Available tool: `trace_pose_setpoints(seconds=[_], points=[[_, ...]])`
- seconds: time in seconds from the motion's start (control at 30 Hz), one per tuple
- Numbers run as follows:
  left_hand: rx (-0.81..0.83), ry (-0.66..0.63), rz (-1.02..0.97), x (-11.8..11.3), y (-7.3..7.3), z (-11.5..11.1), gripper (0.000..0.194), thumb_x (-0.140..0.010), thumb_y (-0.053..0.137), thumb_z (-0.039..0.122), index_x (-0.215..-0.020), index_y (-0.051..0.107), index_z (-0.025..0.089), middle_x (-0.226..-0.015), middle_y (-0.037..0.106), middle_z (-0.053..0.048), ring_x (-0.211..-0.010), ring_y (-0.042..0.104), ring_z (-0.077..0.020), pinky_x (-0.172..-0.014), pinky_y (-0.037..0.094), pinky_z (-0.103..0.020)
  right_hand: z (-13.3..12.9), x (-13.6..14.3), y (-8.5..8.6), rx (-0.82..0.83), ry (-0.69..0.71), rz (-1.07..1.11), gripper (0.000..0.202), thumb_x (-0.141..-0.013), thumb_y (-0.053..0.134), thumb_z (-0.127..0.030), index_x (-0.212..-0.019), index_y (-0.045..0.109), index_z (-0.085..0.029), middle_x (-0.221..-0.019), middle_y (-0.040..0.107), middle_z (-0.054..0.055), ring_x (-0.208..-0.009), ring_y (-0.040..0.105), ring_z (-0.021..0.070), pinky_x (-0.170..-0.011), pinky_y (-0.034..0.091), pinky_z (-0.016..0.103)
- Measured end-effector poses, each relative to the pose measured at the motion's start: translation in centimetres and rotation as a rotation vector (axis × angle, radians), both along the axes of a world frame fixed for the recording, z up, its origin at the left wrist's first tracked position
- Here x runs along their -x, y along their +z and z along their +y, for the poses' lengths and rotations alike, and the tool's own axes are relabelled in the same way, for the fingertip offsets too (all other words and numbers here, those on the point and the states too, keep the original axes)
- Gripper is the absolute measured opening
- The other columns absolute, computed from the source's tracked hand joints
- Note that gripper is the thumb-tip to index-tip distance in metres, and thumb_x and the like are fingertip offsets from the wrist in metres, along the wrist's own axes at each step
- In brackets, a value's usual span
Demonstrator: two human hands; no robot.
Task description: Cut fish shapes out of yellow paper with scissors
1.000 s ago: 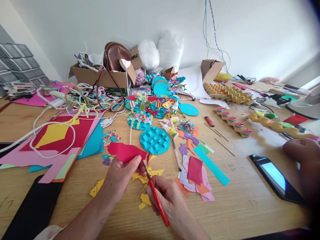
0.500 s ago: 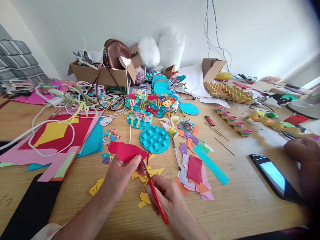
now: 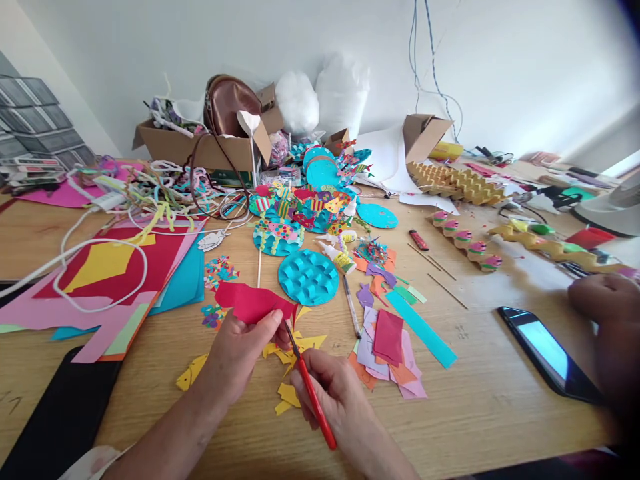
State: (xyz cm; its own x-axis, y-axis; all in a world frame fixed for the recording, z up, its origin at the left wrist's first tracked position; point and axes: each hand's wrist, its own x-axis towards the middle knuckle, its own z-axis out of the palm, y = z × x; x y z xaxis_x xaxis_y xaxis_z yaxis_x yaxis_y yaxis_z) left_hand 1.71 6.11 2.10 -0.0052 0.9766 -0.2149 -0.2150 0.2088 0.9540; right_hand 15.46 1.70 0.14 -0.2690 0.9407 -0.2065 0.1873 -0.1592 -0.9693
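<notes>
My left hand point(image 3: 245, 347) pinches a red piece of paper point(image 3: 253, 301) between thumb and fingers, above the table. In my right hand point(image 3: 333, 383) is a pair of red-handled scissors point(image 3: 317, 407), its metal blades reaching the paper's right edge by my left fingertips. My fingers hide part of the blades and handles. Yellow paper scraps point(image 3: 287, 393) lie under and beside my hands. Left of my left wrist rests a yellow paper fish point(image 3: 191, 372). Just beyond the red paper lies a round turquoise disc point(image 3: 309, 277) with raised curved strips.
Coloured paper scraps point(image 3: 387, 340), a pen point(image 3: 351, 307) and glue bottles point(image 3: 340, 257) lie to the right. A phone point(image 3: 545, 353) lies near another person's hand point(image 3: 607, 300). Coloured sheets point(image 3: 165, 267) and a white cable point(image 3: 63, 267) are left; a cardboard box point(image 3: 175, 148) stands behind.
My hands, the red paper and the scissors look almost unchanged. The whole view has shifted very slightly.
</notes>
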Motion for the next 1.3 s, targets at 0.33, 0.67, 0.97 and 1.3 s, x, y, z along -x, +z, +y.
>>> trace_pose_setpoints(seconds=[0.33, 0.67, 0.97, 1.3], points=[[-0.004, 0.002, 0.013, 0.0, -0.1, -0.1, 0.015, -0.068, 0.065, 0.024, -0.056, 0.068, 0.016, -0.051, 0.066, 0.001, -0.05, 0.061, -0.0153, -0.053, 0.051, -0.025, -0.2, -0.3, -0.8, -0.015, 0.017, -0.023, 0.039, -0.084, 0.052, -0.044, -0.056, 0.035, -0.022, -0.05, 0.033, -0.006, -0.047, 0.03, 0.0097, -0.043, 0.021, 0.022], [-0.002, -0.035, -0.026, 0.4, -0.7, 0.1, 0.014, -0.07, 0.066, 0.023, -0.058, 0.069, 0.016, -0.053, 0.067, 0.0, -0.052, 0.061, -0.015, -0.054, 0.053, -0.025, -0.1, -0.6, -0.7, -0.08, 0.043, -0.083, 0.033, -0.085, 0.048, -0.034, -0.059, 0.034, -0.021, -0.053, 0.033, -0.005, -0.048, 0.03, 0.0096, -0.045, 0.021, 0.023], [-0.023, -0.062, -0.05, 0.6, -0.8, 0.0, 0.015, -0.072, 0.066, 0.025, -0.061, 0.069, 0.016, -0.056, 0.067, 0.0, -0.052, 0.06, -0.0144, -0.053, 0.052, -0.024, -0.1, -0.6, -1.0, -0.088, 0.057, -0.086, 0.035, -0.087, 0.047, -0.035, -0.058, 0.034, -0.021, -0.054, 0.034, -0.005, -0.049, 0.031, 0.0096, -0.045, 0.021, 0.023], [0.014, 0.027, -0.142, 0.4, -0.2, 0.3, 0.016, -0.066, 0.071, 0.025, -0.056, 0.065, 0.014, -0.05, 0.064, 0.0, -0.049, 0.056, -0.0106, -0.05, 0.048, -0.02, 0.0, -1.0, -1.2, -0.067, 0.051, -0.12, 0.044, -0.088, 0.047, -0.051, -0.058, 0.034, -0.021, -0.052, 0.031, -0.006, -0.047, 0.028, 0.0092, -0.043, 0.018, 0.023]])
